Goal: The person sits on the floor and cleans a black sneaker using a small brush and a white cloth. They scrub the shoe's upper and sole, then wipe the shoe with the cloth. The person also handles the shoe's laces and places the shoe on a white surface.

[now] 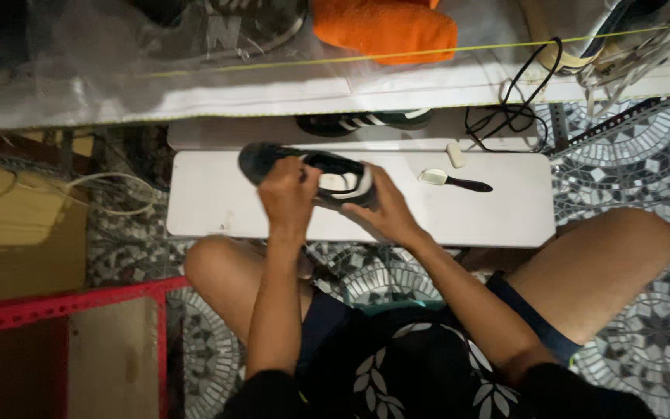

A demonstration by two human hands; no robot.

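A patterned tile floor [645, 147] is seen under everything, with a low white board [219, 198] laid across it in front of the seated person's bare knees. An orange cloth [385, 29] lies on the plastic-covered shelf above. A dark sneaker with white trim [312, 171] is held just over the board, toe pointing left. It is gripped by the left hand [287, 200] from the near side at mid-shoe, and clasped by the right hand [385, 213] around the heel end. A second striped shoe [364, 120] sits behind the board. A small dark-handled brush [453, 181] rests on the board, right of the hands, with a small white block [456, 154] just beyond it.
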